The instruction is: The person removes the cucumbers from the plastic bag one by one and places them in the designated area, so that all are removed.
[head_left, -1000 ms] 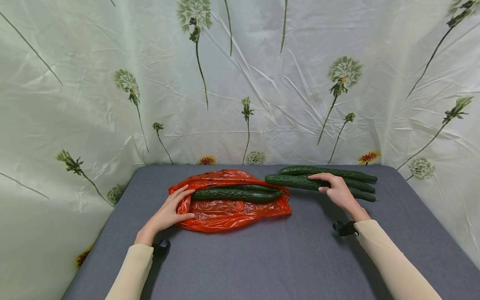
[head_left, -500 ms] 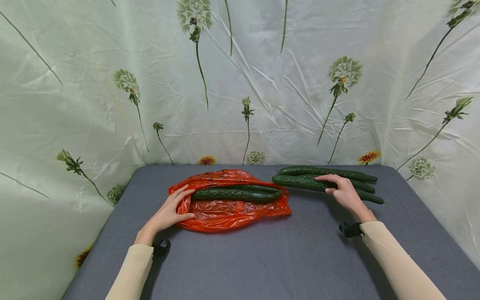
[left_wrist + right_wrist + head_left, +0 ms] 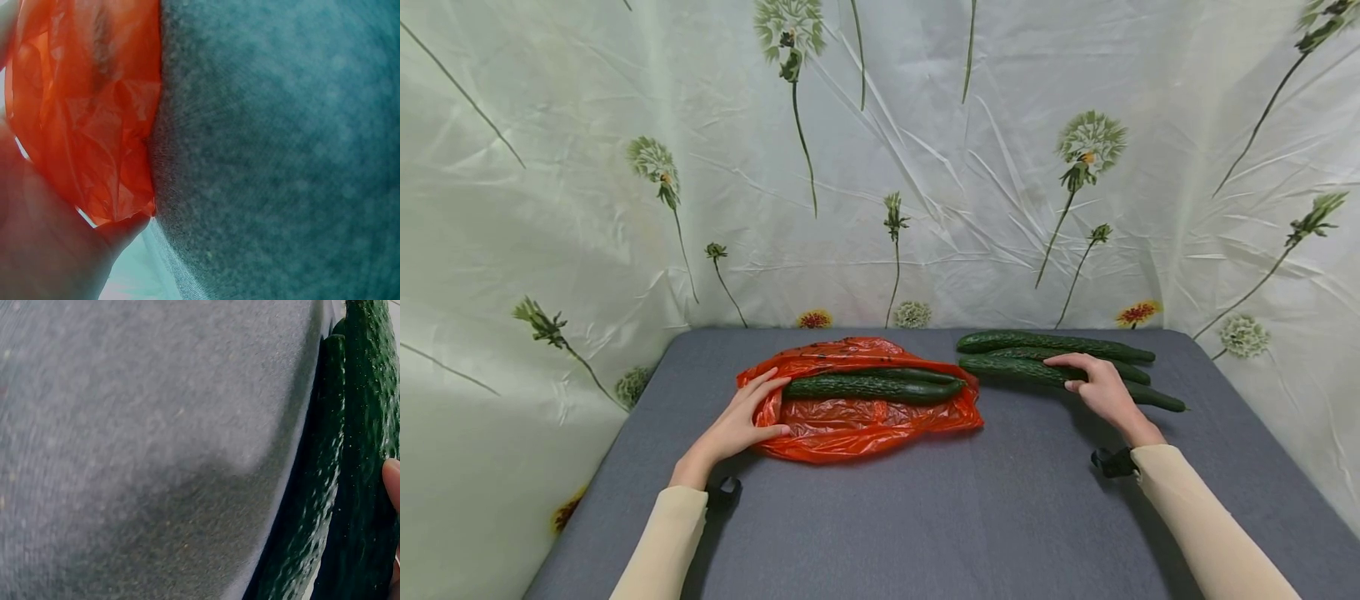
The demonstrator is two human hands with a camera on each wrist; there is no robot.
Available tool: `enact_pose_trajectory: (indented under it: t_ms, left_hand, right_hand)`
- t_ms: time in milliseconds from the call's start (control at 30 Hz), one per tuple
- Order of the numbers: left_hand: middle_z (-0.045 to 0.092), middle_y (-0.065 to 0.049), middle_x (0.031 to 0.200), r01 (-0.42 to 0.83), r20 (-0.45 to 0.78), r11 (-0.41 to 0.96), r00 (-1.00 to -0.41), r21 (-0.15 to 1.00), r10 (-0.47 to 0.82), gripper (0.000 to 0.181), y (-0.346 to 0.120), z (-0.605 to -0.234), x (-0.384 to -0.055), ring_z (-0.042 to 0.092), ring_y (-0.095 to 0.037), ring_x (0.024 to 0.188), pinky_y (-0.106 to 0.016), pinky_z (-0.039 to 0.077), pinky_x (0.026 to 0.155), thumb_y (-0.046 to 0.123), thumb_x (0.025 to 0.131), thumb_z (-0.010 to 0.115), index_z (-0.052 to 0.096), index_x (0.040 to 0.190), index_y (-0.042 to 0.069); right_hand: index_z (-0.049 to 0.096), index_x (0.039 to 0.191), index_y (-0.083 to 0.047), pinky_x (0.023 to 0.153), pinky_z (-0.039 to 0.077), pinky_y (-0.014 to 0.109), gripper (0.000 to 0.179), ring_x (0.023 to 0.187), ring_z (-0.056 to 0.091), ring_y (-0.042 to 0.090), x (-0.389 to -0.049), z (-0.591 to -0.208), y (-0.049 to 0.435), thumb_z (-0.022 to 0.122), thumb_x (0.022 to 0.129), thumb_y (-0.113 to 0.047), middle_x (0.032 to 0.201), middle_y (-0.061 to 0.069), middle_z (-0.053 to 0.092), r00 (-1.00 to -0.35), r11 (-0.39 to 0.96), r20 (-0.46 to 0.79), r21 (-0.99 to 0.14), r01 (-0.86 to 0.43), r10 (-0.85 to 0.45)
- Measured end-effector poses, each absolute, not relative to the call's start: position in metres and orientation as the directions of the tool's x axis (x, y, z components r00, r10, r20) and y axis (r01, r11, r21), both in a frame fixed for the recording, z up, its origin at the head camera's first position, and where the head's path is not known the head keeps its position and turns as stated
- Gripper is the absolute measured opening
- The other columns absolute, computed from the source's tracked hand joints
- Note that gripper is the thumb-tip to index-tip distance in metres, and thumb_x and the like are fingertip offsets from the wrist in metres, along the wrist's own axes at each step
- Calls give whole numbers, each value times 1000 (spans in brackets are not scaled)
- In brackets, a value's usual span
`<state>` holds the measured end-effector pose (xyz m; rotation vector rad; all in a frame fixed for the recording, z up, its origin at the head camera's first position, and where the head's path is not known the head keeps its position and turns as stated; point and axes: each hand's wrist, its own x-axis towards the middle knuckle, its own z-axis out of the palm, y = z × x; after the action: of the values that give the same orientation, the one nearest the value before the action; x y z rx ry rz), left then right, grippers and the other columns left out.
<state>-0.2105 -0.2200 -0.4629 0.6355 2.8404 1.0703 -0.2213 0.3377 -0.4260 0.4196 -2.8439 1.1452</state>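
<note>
A red plastic bag (image 3: 850, 450) lies mouth up, with dark green cucumbers (image 3: 872, 387) inside it. My left hand (image 3: 741, 425) grips the bag's left end, fingers and thumb spread across its rim; in the left wrist view the thumb lies along the red plastic (image 3: 94, 137). On the right, my right hand (image 3: 1105, 392) pinches a long cucumber (image 3: 1015, 367) between thumb and fingers from above. That cucumber slants in front of two others, its left tip close to the bag. In the right wrist view the held cucumber (image 3: 369, 412) runs beside another one (image 3: 312, 506).
Behind the held one, a cucumber (image 3: 1052, 342) lies near the back edge of the grey table (image 3: 910, 525), with another (image 3: 1131, 372) between them. A floral curtain (image 3: 985, 167) hangs round the table's back and sides. Each wrist wears a black strap (image 3: 1112, 462).
My right hand has moved rightward and slightly down with the cucumber, whose left tip has drawn away from over the bag's right end. The left hand and the bag have stayed put.
</note>
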Motion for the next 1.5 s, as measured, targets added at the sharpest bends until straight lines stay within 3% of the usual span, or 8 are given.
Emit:
enact_pose_trajectory:
  t_ms: [333, 500, 1000, 1367, 1500]
  left_hand:
    - [21, -14, 155, 360, 104, 678, -916, 641, 388, 76, -220, -463, -211, 14, -42, 139, -70, 16, 101, 34, 82, 75, 40, 146, 12]
    - [22, -15, 155, 354, 97, 682, -918, 641, 385, 76, -219, -462, -210, 14, -42, 139, -70, 16, 101, 34, 82, 75, 40, 145, 11]
    - [22, -14, 155, 349, 100, 676, -920, 649, 379, 76, -219, -462, -210, 14, -42, 139, -70, 16, 101, 33, 81, 76, 40, 145, 12]
    - [22, -15, 155, 360, 108, 672, -916, 647, 386, 76, -219, -463, -209, 14, -42, 139, -70, 15, 101, 33, 82, 75, 40, 145, 11]
    - [21, -15, 155, 359, 107, 672, -916, 648, 386, 75, -219, -462, -209, 14, -42, 139, -70, 15, 101, 33, 82, 75, 40, 145, 11]
  right_hand:
    - [60, 125, 2, 75, 46, 48, 57, 122, 43, 47, -222, -430, 346, 44, 77, 27, 128, 27, 53, -962, 697, 154, -663, -271, -228]
    - [61, 124, 2, 66, 38, 40, 57, 121, 43, 47, -222, -430, 350, 44, 75, 28, 128, 27, 53, -963, 709, 153, -653, -267, -222]
    - [60, 124, 5, 62, 36, 38, 60, 119, 44, 46, -224, -436, 362, 40, 73, 29, 128, 31, 50, -965, 690, 134, -677, -256, -227]
    - [61, 122, 4, 60, 36, 36, 58, 102, 50, 37, -225, -439, 368, 42, 73, 29, 127, 31, 52, -965, 721, 145, -642, -260, -219]
    - [62, 122, 3, 60, 36, 36, 59, 108, 50, 41, -226, -441, 370, 42, 72, 29, 126, 31, 52, -964, 728, 152, -632, -265, -220]
